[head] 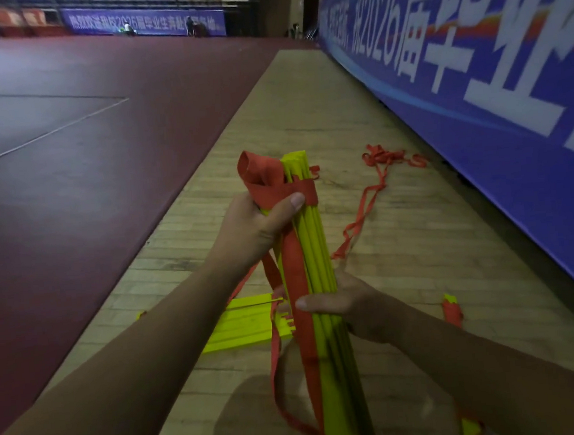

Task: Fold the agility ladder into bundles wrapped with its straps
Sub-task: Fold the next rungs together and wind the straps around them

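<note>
I hold a bundle of yellow ladder rungs [315,246] nearly upright in front of me. A red strap [269,184] is wound round its top end and folded into a loop there. My left hand [255,226] grips the top of the bundle, thumb pressed on the red wrap. My right hand [340,302] grips the bundle lower down, thumb across a red strap length that runs along the rungs. More strap hangs loose below. A second stack of yellow rungs [249,320] lies flat on the floor behind my arms.
A loose red strap [375,183] trails across the wooden floor strip [305,113] toward the blue banner wall [474,82] on the right. A short yellow and red piece [452,309] lies near the wall. A dark red court mat [85,164] spreads to the left.
</note>
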### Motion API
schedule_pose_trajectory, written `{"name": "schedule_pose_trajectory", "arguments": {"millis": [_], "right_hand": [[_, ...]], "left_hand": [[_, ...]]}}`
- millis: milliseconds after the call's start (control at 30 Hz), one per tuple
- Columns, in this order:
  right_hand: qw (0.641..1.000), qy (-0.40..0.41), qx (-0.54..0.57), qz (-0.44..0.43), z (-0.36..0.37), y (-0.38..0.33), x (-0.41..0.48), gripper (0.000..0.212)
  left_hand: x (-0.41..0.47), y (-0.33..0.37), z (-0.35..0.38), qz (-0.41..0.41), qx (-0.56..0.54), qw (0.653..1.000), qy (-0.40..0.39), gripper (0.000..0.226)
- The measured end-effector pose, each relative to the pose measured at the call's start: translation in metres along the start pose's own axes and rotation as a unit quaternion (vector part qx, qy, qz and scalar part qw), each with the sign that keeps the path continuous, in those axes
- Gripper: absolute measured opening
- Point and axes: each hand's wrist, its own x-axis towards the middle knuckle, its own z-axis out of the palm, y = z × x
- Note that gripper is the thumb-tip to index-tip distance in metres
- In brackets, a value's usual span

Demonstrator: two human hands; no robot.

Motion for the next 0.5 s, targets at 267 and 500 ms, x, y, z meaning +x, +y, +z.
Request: {"name": "schedule_pose_trajectory", "arguments": {"millis": [267, 500], "right_hand": [[0.991, 0.099, -0.051, -0.072, 0.009, 0.009, 0.009, 0.017], [0.976, 0.201, -0.042, -0.071, -0.013, -0.005, 0.013, 0.014]], "left_hand": [[0.013, 0.009, -0.022, -0.090, 0.200, 0.972, -0.089, 0.066], [0.013, 0.002, -0.038, -0.205, 0.065, 0.955, -0.203, 0.033]]}}
